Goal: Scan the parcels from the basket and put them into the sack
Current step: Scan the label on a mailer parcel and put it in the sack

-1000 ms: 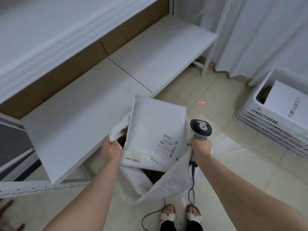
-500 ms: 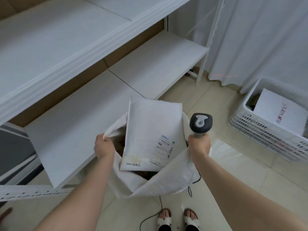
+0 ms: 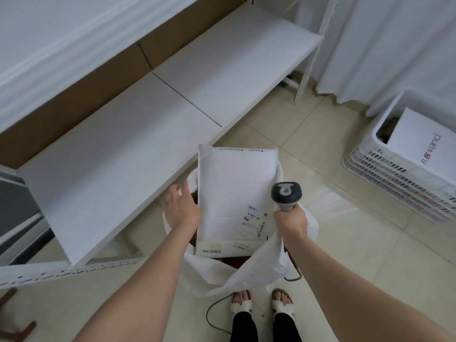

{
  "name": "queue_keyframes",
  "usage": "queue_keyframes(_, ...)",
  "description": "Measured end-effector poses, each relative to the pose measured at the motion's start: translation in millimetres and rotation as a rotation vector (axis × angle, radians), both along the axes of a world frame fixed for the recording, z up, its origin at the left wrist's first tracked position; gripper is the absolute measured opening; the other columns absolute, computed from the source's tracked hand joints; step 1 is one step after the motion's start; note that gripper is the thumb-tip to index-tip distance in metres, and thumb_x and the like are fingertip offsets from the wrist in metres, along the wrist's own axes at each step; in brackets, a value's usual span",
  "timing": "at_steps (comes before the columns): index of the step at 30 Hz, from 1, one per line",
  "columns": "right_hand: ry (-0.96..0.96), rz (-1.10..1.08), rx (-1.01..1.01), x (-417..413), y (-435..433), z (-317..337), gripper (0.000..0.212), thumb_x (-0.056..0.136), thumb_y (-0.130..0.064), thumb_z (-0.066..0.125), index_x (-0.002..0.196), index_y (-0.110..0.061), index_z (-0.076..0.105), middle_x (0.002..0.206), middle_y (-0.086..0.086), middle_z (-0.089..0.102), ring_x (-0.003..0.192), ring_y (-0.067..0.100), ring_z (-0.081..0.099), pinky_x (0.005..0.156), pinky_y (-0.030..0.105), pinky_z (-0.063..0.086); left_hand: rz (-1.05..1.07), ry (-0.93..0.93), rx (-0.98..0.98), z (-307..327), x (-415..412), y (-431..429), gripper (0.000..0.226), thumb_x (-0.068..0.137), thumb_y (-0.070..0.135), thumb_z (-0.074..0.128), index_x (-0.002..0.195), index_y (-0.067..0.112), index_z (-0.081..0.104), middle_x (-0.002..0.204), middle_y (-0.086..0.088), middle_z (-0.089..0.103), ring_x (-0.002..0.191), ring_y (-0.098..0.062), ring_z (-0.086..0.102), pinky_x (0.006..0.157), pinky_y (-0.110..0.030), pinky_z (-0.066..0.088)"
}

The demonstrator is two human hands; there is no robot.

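1. I read "5元" on the parcel [image 3: 237, 193], half inside the sack [image 3: 259, 270].
2. My left hand [image 3: 181, 208] is spread beside its left edge, while my right hand [image 3: 291, 220] grips the scanner [image 3: 286, 193].
3. The basket [image 3: 394, 174] sits well to the right, across open floor, and its mailer [image 3: 424, 141] reads "vancl".

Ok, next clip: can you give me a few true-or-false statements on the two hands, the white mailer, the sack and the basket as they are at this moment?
1. The right hand grips the grey handheld scanner. True.
2. The white padded mailer stands partly inside the mouth of the white woven sack. True.
3. The left hand grips the sack's rim. False: its fingers are spread and hold nothing, beside the mailer's left edge.
4. The white slatted plastic basket is empty. False: a white parcel with red lettering lies in it.
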State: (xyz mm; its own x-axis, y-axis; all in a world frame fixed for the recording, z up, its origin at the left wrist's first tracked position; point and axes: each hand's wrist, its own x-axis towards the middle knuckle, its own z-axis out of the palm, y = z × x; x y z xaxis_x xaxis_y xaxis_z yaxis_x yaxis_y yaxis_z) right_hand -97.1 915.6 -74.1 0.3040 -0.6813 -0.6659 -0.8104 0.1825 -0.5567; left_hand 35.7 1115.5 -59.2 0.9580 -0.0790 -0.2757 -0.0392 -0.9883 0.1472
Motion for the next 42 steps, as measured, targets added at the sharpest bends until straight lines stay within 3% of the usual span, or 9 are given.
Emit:
queue_keyframes(4,-0.074,-0.086,0.061,9,2,-7,0.012,0.076,-0.011,0.058,0.086,-0.019,0.057,0.074,0.002,0.059,0.066,0.019,0.054,0.059,0.030,0.042,-0.448,0.349,-0.042,-29,-1,-44,0.059,0.088,0.008,0.050,0.142,0.026,0.037,0.145,-0.003,0.030,0.129,-0.023,0.038,0.102,-0.036,0.040)
queue_keyframes(8,-0.146,-0.136,0.224,20,-15,-11,0.007,0.077,-0.009,0.064,0.081,-0.012,0.059,0.072,0.007,0.060,0.063,0.021,0.055,0.063,0.034,0.048,-0.576,0.745,0.190,-68,-17,-49,0.066,0.092,0.004,0.041,0.151,0.027,0.023,0.160,-0.003,0.001,0.143,-0.026,0.021,0.116,-0.038,0.026)
queue_keyframes(12,-0.160,-0.179,0.226,38,-37,-10,0.011,0.079,-0.011,0.069,0.085,-0.011,0.060,0.074,0.007,0.059,0.058,0.022,0.053,0.057,0.032,0.047,-0.591,0.851,0.339,-77,-11,-51,0.062,0.095,0.005,0.032,0.153,0.020,0.015,0.160,-0.004,-0.012,0.146,-0.025,0.009,0.119,-0.039,0.018)
queue_keyframes(22,-0.092,-0.037,0.116,120,-97,-37,0.025,0.083,-0.017,0.066,0.106,-0.013,0.057,0.078,0.001,0.057,0.075,0.026,0.060,0.085,0.042,0.055,-0.525,0.979,0.565,-112,17,-59,0.024,0.093,0.015,0.043,0.110,0.007,0.056,0.115,-0.009,0.055,0.116,-0.027,0.053,0.096,-0.033,0.043)
queue_keyframes(25,-0.058,-0.001,0.096,140,-109,-64,0.030,0.082,-0.019,0.065,0.112,-0.017,0.060,0.100,0.007,0.063,0.100,0.031,0.062,0.089,0.040,0.053,-0.465,0.877,0.580,-107,46,-83,0.038,0.089,0.034,0.053,0.120,0.014,0.058,0.120,-0.003,0.061,0.110,-0.023,0.060,0.089,-0.031,0.047)
queue_keyframes(28,-0.069,0.009,0.132,150,-114,-92,0.034,0.082,-0.011,0.065,0.115,-0.011,0.060,0.101,0.009,0.062,0.099,0.030,0.061,0.094,0.043,0.051,-0.423,0.333,0.383,-93,90,-134,0.044,0.083,0.043,0.060,0.119,0.018,0.055,0.116,-0.002,0.059,0.107,-0.021,0.057,0.071,-0.029,0.039)
queue_keyframes(30,-0.060,0.023,0.143,153,-115,-110,0.029,0.082,-0.006,0.063,0.110,-0.009,0.060,0.090,0.007,0.061,0.088,0.029,0.060,0.089,0.043,0.052,-0.458,0.089,0.234,-95,119,-171,0.063,0.078,0.046,0.068,0.128,0.016,0.044,0.127,-0.005,0.048,0.116,-0.023,0.047,0.079,-0.033,0.040)
queue_keyframes(36,-0.091,-0.060,0.213,158,-127,-151,0.023,0.079,-0.011,0.064,0.102,-0.013,0.062,0.079,0.004,0.062,0.078,0.027,0.060,0.077,0.037,0.052,-0.545,0.317,0.184,-142,159,-220,0.117,0.064,0.069,0.067,0.151,0.019,0.006,0.157,-0.004,0.020,0.141,-0.026,0.023,0.109,-0.046,0.023)
queue_keyframes(42,-0.015,-0.109,0.215,157,-139,-169,0.014,0.082,-0.005,0.060,0.093,-0.012,0.057,0.073,0.003,0.057,0.066,0.021,0.055,0.067,0.033,0.051,-0.742,0.360,0.220,-160,151,-224,0.084,0.064,0.061,0.068,0.139,0.040,0.036,0.140,0.003,0.043,0.126,-0.025,0.036,0.098,-0.043,0.031)
